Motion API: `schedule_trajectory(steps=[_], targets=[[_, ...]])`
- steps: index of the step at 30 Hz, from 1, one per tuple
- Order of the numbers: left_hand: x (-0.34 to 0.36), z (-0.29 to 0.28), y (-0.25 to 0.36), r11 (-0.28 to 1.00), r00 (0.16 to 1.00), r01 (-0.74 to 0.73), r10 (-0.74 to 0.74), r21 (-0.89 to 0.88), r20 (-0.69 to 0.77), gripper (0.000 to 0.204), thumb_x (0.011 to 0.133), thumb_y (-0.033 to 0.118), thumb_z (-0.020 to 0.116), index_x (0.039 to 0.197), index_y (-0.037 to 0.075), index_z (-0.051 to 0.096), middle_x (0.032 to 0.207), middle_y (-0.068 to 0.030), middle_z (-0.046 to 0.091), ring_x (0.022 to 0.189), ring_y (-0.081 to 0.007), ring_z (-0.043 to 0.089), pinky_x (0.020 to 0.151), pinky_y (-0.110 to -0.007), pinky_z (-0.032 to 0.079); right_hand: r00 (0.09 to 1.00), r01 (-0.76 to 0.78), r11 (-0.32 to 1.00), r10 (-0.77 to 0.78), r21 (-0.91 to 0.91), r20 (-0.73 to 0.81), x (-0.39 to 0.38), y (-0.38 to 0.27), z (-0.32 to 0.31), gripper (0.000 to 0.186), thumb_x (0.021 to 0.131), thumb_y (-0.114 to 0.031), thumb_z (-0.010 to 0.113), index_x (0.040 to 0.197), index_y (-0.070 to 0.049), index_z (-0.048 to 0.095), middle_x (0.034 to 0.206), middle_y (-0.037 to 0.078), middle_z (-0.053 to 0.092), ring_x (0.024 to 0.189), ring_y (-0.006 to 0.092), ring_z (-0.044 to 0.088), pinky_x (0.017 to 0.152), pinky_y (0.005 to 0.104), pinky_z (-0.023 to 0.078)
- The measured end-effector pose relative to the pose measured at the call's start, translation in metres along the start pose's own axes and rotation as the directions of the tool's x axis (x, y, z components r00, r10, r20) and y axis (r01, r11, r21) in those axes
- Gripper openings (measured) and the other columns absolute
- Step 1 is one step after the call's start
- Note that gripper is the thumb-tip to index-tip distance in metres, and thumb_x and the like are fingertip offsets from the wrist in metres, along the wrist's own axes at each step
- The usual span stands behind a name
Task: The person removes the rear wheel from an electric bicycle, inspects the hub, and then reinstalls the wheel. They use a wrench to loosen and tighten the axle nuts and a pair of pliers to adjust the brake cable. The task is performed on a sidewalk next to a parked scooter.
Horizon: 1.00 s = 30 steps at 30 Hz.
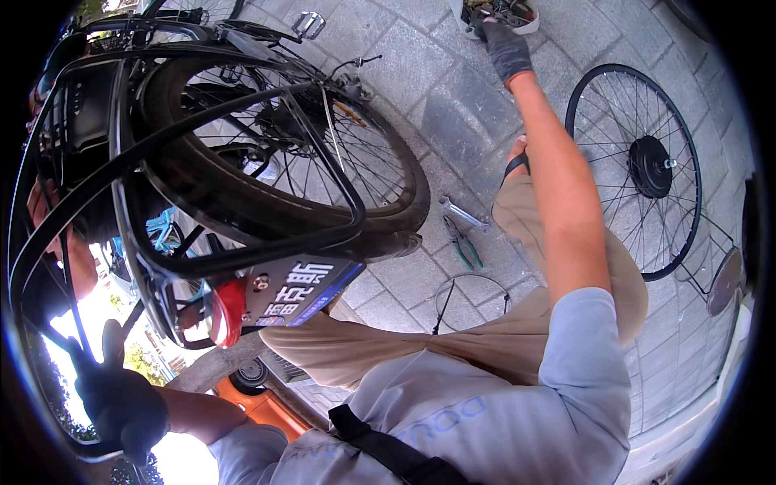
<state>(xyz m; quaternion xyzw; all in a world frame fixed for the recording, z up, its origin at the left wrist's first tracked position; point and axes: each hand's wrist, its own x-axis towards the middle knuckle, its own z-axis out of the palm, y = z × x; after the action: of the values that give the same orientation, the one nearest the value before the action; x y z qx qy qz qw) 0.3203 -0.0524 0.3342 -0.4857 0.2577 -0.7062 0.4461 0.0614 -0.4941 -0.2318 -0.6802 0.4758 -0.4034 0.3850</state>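
At the top, my right hand in a grey glove reaches to a white container full of metal tools and parts; its fingertips are lost among them. My left hand, in a dark glove, is at the lower left beside the black tubes of a bicycle's rear rack. Its fingers look spread, and nothing shows in them. The bicycle's rear wheel carries a thick black tyre. Below the rack sit a red rear light and a printed plate.
A wrench and green-handled pliers lie on the paving between bicycle and knee. A loose spoked wheel with a black hub lies at right. A thin wire loop is near my legs. Another person's bare arm shows behind the rack.
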Motion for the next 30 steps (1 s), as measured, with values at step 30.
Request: schedule_trajectory(steps=[30], targets=[[0.039, -0.067, 0.009, 0.601, 0.989, -0.147, 0.060, 0.786, 0.139, 0.051, 0.099, 0.050, 0.040, 0.067, 0.012, 0.051, 0.065, -0.0094, 0.052, 0.063, -0.0274, 0.055, 0.055, -0.042, 0.043, 0.966, 0.251, 0.867, -0.198, -0.431, 0.164, 0.040, -0.066, 0.023, 0.029, 0.102, -0.037, 0.043, 0.104, -0.020, 0.068, 0.095, 0.017, 0.072, 0.094, 0.0296, 0.070, 0.085, 0.0429, 0.055]])
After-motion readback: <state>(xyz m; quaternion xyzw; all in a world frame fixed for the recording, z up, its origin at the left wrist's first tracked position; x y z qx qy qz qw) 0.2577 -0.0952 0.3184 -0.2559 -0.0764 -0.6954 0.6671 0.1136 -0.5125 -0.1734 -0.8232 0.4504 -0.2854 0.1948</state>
